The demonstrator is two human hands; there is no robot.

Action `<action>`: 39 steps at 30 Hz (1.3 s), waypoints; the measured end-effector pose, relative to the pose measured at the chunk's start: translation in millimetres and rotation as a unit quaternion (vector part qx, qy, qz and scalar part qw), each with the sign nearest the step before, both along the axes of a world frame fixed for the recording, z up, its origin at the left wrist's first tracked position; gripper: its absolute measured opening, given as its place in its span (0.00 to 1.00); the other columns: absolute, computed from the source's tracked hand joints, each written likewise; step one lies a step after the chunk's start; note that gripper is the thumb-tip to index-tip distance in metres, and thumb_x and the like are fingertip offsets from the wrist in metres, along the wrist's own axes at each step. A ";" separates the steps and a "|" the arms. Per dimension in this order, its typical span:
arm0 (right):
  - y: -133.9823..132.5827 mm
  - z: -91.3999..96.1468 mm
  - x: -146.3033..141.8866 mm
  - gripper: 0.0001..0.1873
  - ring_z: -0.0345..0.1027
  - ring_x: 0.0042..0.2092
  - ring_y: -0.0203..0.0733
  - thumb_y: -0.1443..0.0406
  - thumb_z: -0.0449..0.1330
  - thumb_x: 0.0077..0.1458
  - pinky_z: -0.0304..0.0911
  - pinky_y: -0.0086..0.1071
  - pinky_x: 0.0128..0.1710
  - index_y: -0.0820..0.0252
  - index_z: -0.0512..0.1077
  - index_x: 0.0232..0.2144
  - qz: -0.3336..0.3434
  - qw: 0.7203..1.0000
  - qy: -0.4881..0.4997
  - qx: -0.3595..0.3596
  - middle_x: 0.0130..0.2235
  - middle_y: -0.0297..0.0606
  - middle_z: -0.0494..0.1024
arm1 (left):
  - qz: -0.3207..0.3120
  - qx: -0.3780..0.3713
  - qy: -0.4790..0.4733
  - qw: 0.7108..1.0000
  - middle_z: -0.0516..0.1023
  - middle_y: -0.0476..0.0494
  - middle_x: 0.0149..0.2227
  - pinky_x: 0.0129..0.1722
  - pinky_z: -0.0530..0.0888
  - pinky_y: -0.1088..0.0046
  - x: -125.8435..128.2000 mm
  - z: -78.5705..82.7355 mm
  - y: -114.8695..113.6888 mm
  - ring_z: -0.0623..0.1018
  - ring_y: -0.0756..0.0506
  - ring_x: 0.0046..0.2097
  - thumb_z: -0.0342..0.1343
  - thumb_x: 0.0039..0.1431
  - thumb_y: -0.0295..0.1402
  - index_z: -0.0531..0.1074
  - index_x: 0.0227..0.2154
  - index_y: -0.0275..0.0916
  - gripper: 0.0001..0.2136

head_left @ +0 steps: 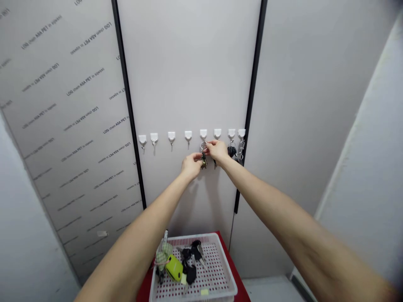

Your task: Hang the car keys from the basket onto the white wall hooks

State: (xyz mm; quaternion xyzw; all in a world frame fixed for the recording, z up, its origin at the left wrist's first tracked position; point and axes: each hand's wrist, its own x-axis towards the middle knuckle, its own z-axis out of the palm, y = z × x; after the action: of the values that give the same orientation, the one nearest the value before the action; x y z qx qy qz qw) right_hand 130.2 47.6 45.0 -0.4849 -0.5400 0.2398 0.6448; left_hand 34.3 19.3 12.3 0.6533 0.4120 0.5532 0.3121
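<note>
A row of several white stick-on hooks (188,135) runs across a pale wall panel. Both my arms reach up to the hook (203,134) fifth from the left. My right hand (218,152) pinches a metal key ring (203,146) just under that hook. My left hand (191,165) is closed on the keys (204,161) hanging from the same ring. Whether the ring sits on the hook I cannot tell. The two rightmost hooks carry key bunches (233,151), one with a black fob.
Below, a white perforated basket (220,268) rests on a red surface (145,289). It holds several keys, black fobs (190,272), a lime-green tag (174,267) and a checked cloth tag. Black vertical strips (252,96) edge the panel. A printed film covers the left panel.
</note>
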 end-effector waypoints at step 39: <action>-90.8 -255.1 -4.4 0.09 0.61 0.21 0.31 0.71 0.45 0.40 0.55 0.25 0.23 0.63 0.63 0.25 0.190 0.908 -0.299 -0.223 0.19 0.33 0.67 | -0.035 -0.057 0.323 0.944 0.67 0.44 0.36 0.38 0.62 0.73 -48.8 -235.9 -96.8 0.66 0.49 0.37 0.43 0.44 0.28 0.62 0.35 0.38 0.12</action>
State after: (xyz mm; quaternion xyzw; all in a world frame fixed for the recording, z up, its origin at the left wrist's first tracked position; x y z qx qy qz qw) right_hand 125.9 -43.2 -210.1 -0.5535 -0.7218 0.3153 0.2707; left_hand -14.5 -77.5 -223.6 0.7925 0.4979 0.2766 0.2181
